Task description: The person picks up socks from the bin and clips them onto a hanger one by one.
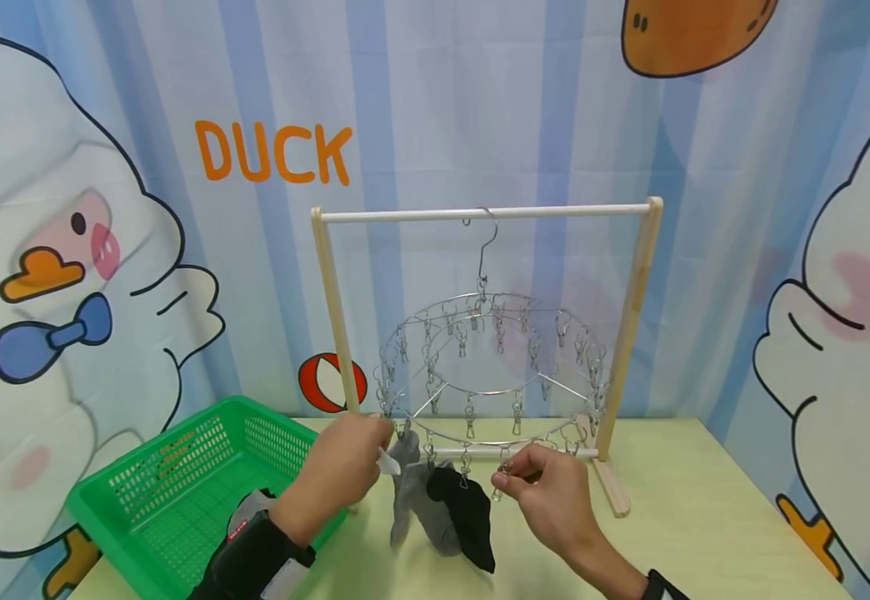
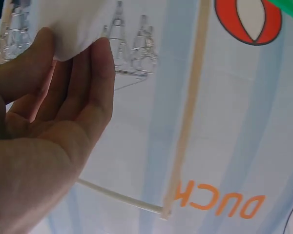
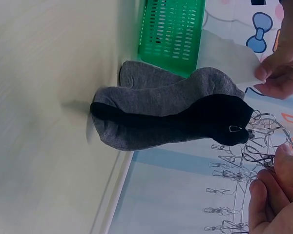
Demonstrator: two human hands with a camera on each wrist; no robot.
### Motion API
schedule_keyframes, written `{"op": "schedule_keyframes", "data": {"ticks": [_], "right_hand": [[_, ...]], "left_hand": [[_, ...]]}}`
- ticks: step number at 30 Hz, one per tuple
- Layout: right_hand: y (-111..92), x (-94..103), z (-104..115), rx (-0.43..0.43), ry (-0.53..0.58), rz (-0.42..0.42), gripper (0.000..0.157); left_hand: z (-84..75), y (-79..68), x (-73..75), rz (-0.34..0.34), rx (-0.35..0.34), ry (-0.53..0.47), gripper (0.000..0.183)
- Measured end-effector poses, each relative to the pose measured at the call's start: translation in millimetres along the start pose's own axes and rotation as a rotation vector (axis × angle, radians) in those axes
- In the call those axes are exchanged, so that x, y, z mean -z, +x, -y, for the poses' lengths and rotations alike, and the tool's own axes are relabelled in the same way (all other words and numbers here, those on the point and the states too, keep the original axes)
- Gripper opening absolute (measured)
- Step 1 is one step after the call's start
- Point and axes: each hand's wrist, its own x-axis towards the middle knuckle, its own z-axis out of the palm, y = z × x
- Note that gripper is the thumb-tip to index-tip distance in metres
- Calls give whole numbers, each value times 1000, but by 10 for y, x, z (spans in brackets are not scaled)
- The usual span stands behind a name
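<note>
A round wire clip hanger [image 1: 491, 392] hangs by its hook from a wooden rack. My left hand [image 1: 348, 462] holds a white sock [image 3: 224, 56] by its edge, at the left of the ring. The sock's loose part shows best in the right wrist view, partly behind a grey sock. At the front of the ring, my right hand [image 1: 555, 496] pinches a metal clip [image 3: 259, 157] between thumb and fingers. Left of that clip hang a black sock [image 1: 468, 517] and grey socks [image 1: 429, 512], with the black one partly over the grey.
A green plastic basket [image 1: 157, 450] stands at the left, with dark and grey items [image 1: 251, 504] partly behind my left forearm. The rack's wooden post [image 1: 633, 325] and foot [image 1: 611, 487] are at the right. Several bare clips hang around the ring, and a curtain is behind.
</note>
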Motion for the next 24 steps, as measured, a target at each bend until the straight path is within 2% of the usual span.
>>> {"op": "schedule_keyframes", "data": {"ticks": [8, 13, 16, 21, 24], "right_hand": [[-10, -3, -28, 12, -13, -18, 25], [-9, 1, -58, 26, -12, -35, 25], [-10, 6, -61, 26, -10, -38, 25], [-4, 16, -57, 31, -6, -47, 25], [-4, 17, -60, 38, -3, -51, 25]], "left_hand": [[-308, 22, -12, 81, -90, -4, 22], [-427, 33, -45, 95, -143, 8, 24], [-485, 28, -41, 124, -144, 6, 25], [-582, 10, 2, 229, -121, -5, 23], [-649, -4, 30, 260, -142, 5, 22]]}}
